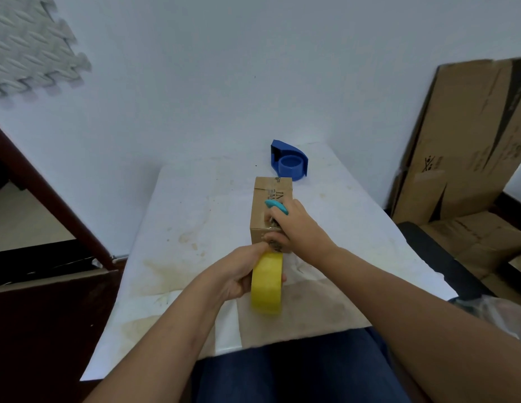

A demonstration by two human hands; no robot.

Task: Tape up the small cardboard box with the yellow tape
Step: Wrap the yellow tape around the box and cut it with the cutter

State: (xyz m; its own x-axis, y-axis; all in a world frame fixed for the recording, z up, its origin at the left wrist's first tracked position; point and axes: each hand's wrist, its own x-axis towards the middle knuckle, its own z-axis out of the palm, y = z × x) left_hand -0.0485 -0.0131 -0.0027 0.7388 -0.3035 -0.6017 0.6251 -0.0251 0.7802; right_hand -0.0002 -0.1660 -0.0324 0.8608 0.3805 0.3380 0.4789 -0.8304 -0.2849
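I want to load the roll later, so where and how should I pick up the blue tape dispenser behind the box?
Probably by the curved outer body of the blue tape dispenser, coming down from above with fingers across its two flat side walls. It lies on its side on the table, hub cup facing up, just beyond the cardboard box. Approaching from the far right side avoids the box and both hands.

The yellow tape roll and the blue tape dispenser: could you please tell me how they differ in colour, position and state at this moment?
The yellow tape roll is bright yellow and gripped in the left hand at the near end of the small cardboard box; the blue tape dispenser is dark blue and lies untouched on the table beyond the box. The roll stands on edge; the dispenser lies on its side and looks empty. Both are taping tools.
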